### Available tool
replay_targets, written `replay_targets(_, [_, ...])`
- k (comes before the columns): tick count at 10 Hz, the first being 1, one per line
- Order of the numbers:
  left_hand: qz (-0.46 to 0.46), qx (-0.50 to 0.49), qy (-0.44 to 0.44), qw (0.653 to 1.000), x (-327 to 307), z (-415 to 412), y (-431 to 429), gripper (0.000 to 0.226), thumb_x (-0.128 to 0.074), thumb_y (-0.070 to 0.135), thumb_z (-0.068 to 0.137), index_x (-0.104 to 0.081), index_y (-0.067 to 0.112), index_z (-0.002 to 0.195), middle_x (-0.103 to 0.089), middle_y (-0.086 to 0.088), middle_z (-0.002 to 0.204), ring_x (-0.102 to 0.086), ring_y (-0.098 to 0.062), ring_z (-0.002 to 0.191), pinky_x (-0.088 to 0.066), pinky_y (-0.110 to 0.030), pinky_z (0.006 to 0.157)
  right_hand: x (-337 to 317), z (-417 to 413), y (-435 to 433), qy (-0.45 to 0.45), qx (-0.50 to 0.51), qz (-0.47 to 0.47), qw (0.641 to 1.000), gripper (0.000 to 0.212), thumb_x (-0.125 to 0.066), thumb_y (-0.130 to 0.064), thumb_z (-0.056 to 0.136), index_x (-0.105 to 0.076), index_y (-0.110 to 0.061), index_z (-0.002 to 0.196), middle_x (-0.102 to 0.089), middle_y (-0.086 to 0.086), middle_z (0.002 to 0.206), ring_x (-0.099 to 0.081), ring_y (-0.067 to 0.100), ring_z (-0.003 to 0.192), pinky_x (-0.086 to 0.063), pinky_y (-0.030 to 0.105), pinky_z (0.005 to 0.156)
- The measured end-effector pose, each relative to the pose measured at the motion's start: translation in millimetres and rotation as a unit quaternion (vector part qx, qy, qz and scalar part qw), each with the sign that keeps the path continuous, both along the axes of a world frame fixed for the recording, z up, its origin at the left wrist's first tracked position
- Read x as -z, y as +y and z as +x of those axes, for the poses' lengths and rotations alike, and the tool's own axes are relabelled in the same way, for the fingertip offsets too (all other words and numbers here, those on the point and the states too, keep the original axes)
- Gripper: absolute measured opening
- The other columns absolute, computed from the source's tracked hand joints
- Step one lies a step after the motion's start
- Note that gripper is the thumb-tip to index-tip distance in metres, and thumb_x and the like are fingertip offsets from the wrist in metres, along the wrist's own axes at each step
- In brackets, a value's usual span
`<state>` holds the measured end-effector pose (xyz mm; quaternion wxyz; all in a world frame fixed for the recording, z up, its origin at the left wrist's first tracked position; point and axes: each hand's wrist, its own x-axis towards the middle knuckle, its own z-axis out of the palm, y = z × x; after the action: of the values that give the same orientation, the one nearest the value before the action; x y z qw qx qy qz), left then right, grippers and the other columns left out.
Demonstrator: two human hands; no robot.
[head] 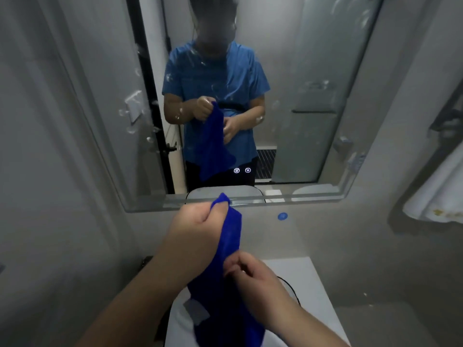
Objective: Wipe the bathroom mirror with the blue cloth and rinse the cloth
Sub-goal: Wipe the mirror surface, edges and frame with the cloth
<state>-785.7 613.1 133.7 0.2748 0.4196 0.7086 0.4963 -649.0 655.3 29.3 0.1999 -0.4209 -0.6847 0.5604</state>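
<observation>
Right hand (253, 274) nearest, fingers curled, fingertips pinching the side edge of the blue cloth (231, 234) about midway down its length. Below both hands the cloth hangs in a loose fold, its lower end over the white desk (308, 274); a pale label shows on the cloth low down, left of the right hand. Left hand (195, 229) higher and farther out, closed in a fist round the cloth's top corner, a blue tip poking above the thumb. Beyond the left hand, the mirror (313, 58), its glass marked with smears and droplets; two small lit icons (236, 170) near its lower edge. Right of the left hand, a small blue disc (282, 216) on the wall under the mirror. Far right, a white towel (436, 196) hangs.
</observation>
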Motion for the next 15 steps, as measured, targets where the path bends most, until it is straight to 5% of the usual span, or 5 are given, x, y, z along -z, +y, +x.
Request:
replay_targets(3, [0.038, -0.004, -0.039, 0.998, -12, 4, 3, 0.042, -0.059, 0.042, 0.104, -0.059, 0.014, 0.072, -0.061, 0.000, 0.069, -0.054, -0.007, 0.058, -0.041, -0.004, 0.050, 15, 7, 12, -0.120, -0.102, -0.230, 0.961, 0.038, -0.051, -0.063, 0.096, -0.040, -0.073, 0.131, -0.068, -0.007, 0.126, -0.074, 0.023, 0.098, -0.064, 0.032, 0.077])
replay_targets(6, [-0.066, -0.009, 0.052, 0.996, -9, -24, -7, 0.044, -0.062, 0.043, 0.102, -0.068, 0.001, 0.093, -0.071, -0.022, 0.081, -0.069, -0.040, 0.078, -0.056, -0.056, 0.082, 37, 22, 29, -0.242, -0.068, 0.147, 0.957, 0.034, -0.042, -0.052, 0.093, -0.071, -0.035, 0.092, -0.061, -0.010, 0.116, -0.056, 0.016, 0.114, -0.048, 0.038, 0.104])
replay_targets(8, [-0.077, -0.020, 0.204, 0.976, -1, -41, -13, 0.039, -0.049, 0.045, 0.105, -0.063, 0.019, 0.080, -0.061, 0.000, 0.078, -0.062, -0.015, 0.067, -0.047, -0.032, 0.064, 6, 46, 52, -0.301, -0.016, 0.212, 0.930, 0.032, -0.042, -0.049, 0.096, -0.061, -0.025, 0.089, -0.053, -0.007, 0.096, -0.060, 0.018, 0.091, -0.056, 0.041, 0.089])
replay_targets(10, [-0.022, 0.051, 0.152, 0.987, -8, -3, -1, 0.038, -0.049, 0.051, 0.099, -0.065, 0.021, 0.081, -0.070, 0.002, 0.068, -0.066, -0.018, 0.056, -0.054, -0.031, 0.053, -56, 41, 37, -0.065, -0.106, 0.091, 0.988, 0.074, -0.077, -0.054, 0.087, -0.019, -0.087, 0.118, -0.063, -0.038, 0.108, -0.065, -0.015, 0.094, -0.052, 0.011, 0.075])
replay_targets(15, [-0.131, -0.058, 0.205, 0.968, -31, -56, -7, 0.030, -0.061, 0.033, 0.103, -0.076, 0.018, 0.082, -0.075, -0.002, 0.069, -0.069, -0.017, 0.059, -0.048, -0.031, 0.059, -25, 47, 79, 0.098, 0.076, -0.036, 0.992, 0.025, -0.052, -0.019, 0.103, -0.059, -0.006, 0.083, -0.058, 0.019, 0.078, -0.061, 0.036, 0.073, -0.060, 0.067, 0.086])
